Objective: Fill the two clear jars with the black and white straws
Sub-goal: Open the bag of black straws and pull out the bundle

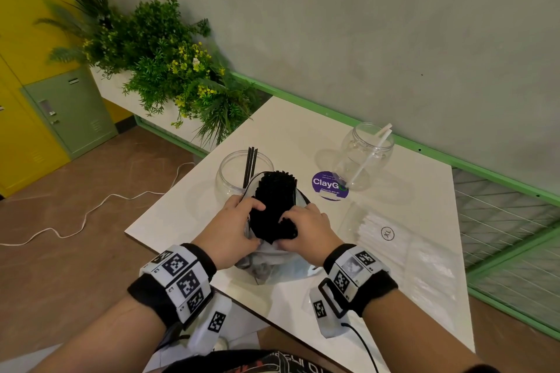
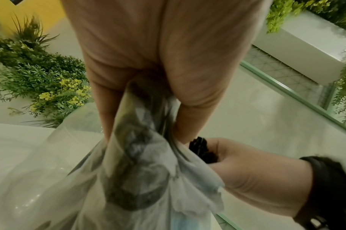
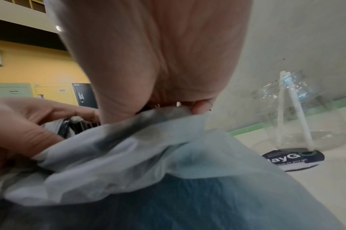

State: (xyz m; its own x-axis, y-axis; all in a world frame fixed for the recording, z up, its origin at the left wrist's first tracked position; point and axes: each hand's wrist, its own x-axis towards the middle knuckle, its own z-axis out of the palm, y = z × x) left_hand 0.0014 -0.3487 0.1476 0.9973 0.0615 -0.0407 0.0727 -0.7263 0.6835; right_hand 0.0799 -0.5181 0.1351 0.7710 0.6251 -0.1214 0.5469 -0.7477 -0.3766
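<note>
Step in hand: drawing black straws from their bag. The left hand [image 1: 233, 227] has its grip closed on the clear plastic bag [image 1: 272, 266], holding its mouth down. The right hand [image 1: 306, 230] is curled round part of the black straw bundle [image 1: 274, 200] standing out of the bag on the white surface [image 1: 394, 297]. The left jar [image 1: 233, 172], just behind, holds three black straws; the right jar [image 1: 368, 151] holds two white straws. White straws in a packet [image 1: 391, 239] lie untouched. Next, judged: lift a clutch free without dragging the bag, then drop it into the left jar.
</note>
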